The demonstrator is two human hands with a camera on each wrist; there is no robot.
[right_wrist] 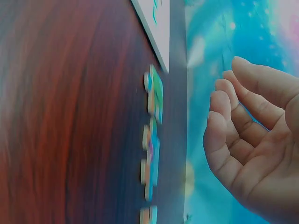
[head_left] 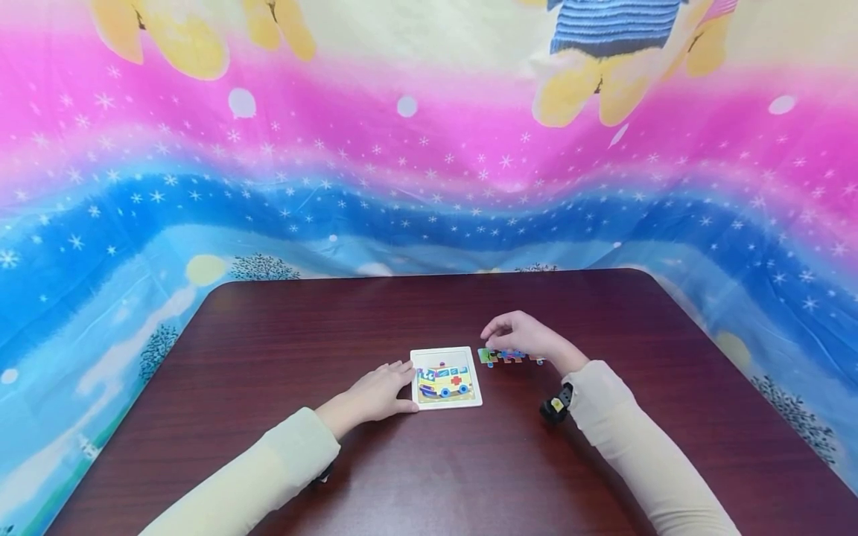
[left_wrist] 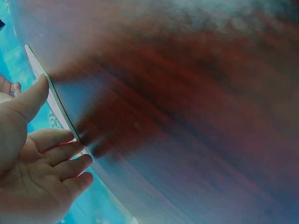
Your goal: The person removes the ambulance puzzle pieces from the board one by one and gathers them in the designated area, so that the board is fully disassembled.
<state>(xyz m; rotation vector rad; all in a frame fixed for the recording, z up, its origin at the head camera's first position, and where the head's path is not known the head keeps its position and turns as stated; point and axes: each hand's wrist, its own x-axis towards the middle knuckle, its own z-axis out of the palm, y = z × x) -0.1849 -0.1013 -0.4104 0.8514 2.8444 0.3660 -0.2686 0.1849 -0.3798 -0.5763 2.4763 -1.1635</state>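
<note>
Just below centre in the head view, a white-framed puzzle board [head_left: 436, 354] with an ambulance picture lies on the dark surface [head_left: 322, 320]. The left hand [head_left: 377, 392], fingers extended, touches its left edge; the left wrist view shows that board only edge-on. The right hand [head_left: 527, 335] partly hides the puzzle pieces [head_left: 487, 356]; the right wrist view shows its fingers loosely bent, holding nothing, and the pieces' side edges mid-frame.

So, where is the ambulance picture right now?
In the head view, the ambulance picture lies below centre on the table, between the left hand at its left edge and puzzle pieces to its right.
</note>
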